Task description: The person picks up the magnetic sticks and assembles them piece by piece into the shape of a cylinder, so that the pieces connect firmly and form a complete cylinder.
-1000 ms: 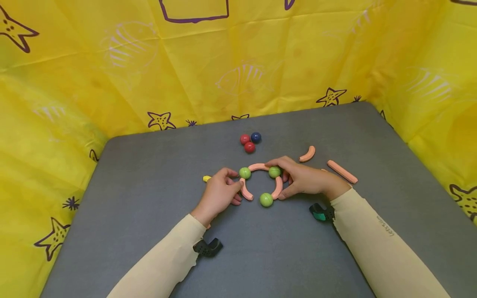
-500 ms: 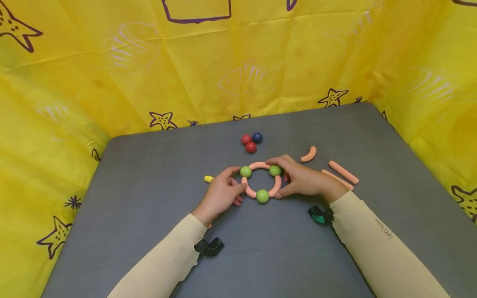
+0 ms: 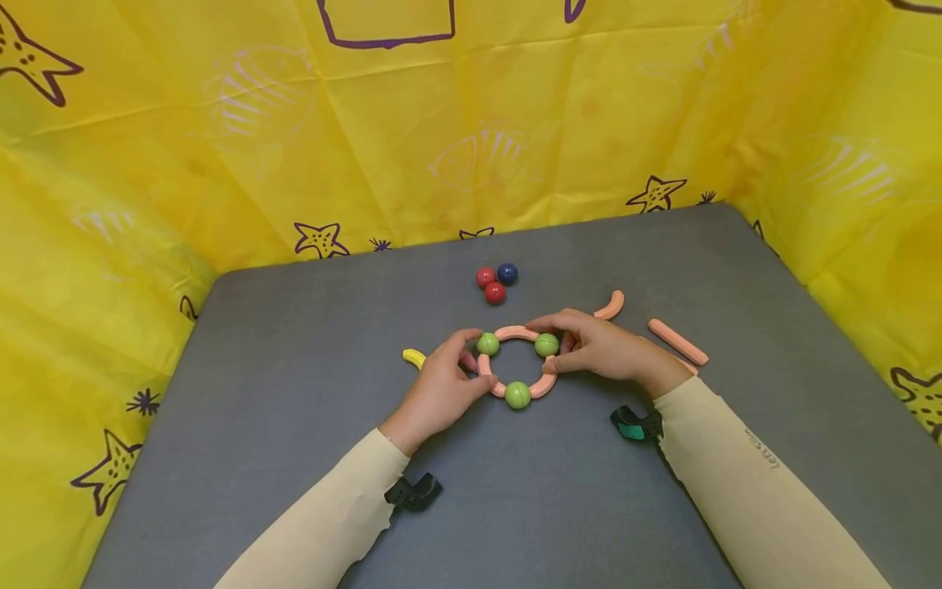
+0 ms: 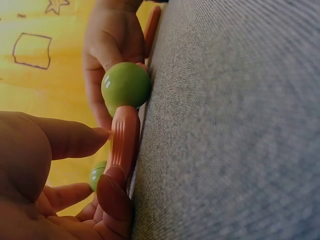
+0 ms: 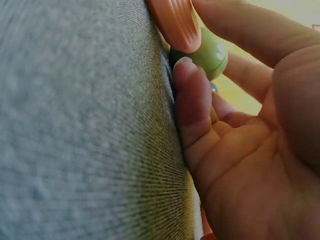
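Observation:
A ring of three curved salmon-pink sticks and three green balls lies on the dark grey table, each ball between two sticks. My left hand [image 3: 445,380] grips its left side, thumb on the left curved stick [image 4: 125,137] and forefinger at the upper left ball [image 3: 489,344]. On the other side my right hand [image 3: 599,348] holds the ring, its thumb on the right curved stick [image 3: 543,386] and its forefinger reaching over to the far stick [image 3: 517,333]. The upper right ball [image 3: 546,344] sits within its fingers. Nearest me is the front ball [image 3: 518,396].
Two red balls [image 3: 495,293] and a blue ball [image 3: 508,274] cluster behind the ring. To the right lie a loose curved stick [image 3: 611,306] and straight salmon sticks [image 3: 677,341], one partly hidden by the right arm. A yellow piece [image 3: 414,357] shows beside the left hand.
The gap between the left curved stick and the front ball has closed, making a full ring. My left thumb has slid toward the front ball; my right thumb has moved up its stick.

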A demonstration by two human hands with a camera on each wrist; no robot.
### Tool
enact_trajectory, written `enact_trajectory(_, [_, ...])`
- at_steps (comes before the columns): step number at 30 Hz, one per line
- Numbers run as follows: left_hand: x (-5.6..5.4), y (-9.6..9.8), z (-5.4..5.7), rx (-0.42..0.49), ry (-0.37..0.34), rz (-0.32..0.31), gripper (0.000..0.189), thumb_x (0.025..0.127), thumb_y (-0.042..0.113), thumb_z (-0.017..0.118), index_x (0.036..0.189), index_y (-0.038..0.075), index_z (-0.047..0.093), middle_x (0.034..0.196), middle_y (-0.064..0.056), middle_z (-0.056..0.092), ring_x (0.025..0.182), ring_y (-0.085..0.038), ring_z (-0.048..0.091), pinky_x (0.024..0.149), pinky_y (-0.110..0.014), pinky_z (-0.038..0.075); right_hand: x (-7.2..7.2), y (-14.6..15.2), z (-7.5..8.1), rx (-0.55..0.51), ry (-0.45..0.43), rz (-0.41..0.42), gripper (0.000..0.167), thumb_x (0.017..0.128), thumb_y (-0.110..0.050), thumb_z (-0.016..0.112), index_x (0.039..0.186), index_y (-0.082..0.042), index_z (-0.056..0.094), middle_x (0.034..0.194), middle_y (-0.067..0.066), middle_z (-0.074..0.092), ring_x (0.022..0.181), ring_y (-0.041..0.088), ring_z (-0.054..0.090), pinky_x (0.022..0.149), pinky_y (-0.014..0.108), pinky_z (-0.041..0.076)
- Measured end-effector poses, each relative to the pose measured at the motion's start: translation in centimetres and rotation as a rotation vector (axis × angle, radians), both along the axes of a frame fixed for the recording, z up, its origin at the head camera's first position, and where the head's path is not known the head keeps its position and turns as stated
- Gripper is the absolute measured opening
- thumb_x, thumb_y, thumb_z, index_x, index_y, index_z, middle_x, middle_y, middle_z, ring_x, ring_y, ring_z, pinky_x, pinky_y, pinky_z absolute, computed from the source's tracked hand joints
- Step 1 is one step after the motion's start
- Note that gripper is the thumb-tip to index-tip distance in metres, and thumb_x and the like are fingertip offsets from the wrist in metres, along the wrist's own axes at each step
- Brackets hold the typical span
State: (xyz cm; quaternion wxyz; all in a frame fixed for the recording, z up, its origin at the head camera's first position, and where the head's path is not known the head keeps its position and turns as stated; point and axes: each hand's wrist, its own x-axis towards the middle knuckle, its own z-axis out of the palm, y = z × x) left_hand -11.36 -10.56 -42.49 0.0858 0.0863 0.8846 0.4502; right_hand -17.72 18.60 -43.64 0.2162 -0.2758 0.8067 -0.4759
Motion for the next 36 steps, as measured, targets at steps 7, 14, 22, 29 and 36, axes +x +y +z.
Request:
enact_trajectory(7, [0.0,-0.1,-0.1,-0.017,0.021,-0.026,0.064,0.097,0.015,0.084,0.154,0.008,0.057,0.094,-0.004,0.062,0.082,-0.022,0.059,0.071,-0.039,0.05,0.1,-0.2,0.1,0.075,0.067,0.008,0.06,0.101,-0.024,0.083,0.156,-0.011,0.061,0.126,0.012,0.052,0.087,0.027,0.053,0.076,0.035,0.046])
enact_trajectory(14, [0.0,-0.1,-0.1,-0.045,0.037,-0.043,0.062,0.099,0.016,0.083,0.154,0.008,0.057,0.098,-0.004,0.062,0.087,-0.021,0.059,0.074,-0.039,0.051,0.0,0.6,0.1,0.059,0.019,0.037,0.064,0.1,-0.021,0.084,0.158,-0.015,0.059,0.128,0.01,0.055,0.091,0.029,0.057,0.079,0.034,0.051])
enact_trajectory(22, [0.0,-0.2,0.0,-0.048,0.044,-0.056,0.061,0.099,0.015,0.082,0.154,0.008,0.057,0.093,-0.003,0.062,0.082,-0.021,0.059,0.072,-0.04,0.05,0.0,0.8,0.6,0.051,0.012,0.068,0.063,0.099,-0.019,0.084,0.157,-0.011,0.06,0.124,0.01,0.058,0.093,0.03,0.057,0.08,0.034,0.051])
enact_trajectory(29, [0.1,-0.2,0.2,-0.062,0.043,-0.035,0.041,0.1,0.015,0.081,0.138,0.01,0.067,0.099,-0.006,0.061,0.08,-0.021,0.057,0.072,-0.038,0.05,-0.2,0.6,0.1,0.009,-0.037,-0.034,0.048,0.103,-0.016,0.08,0.148,-0.006,0.065,0.119,0.012,0.064,0.087,0.029,0.059,0.078,0.032,0.05])
enact_trajectory(36, [0.2,-0.3,0.3,-0.075,0.018,-0.038,0.024,0.099,0.015,0.083,0.12,0.014,0.072,0.105,-0.005,0.061,0.079,-0.02,0.059,0.073,-0.037,0.051,-0.1,0.2,-0.1,-0.028,-0.015,-0.076,0.044,0.104,-0.013,0.078,0.146,-0.004,0.067,0.117,0.013,0.065,0.077,0.027,0.055,0.069,0.031,0.047])
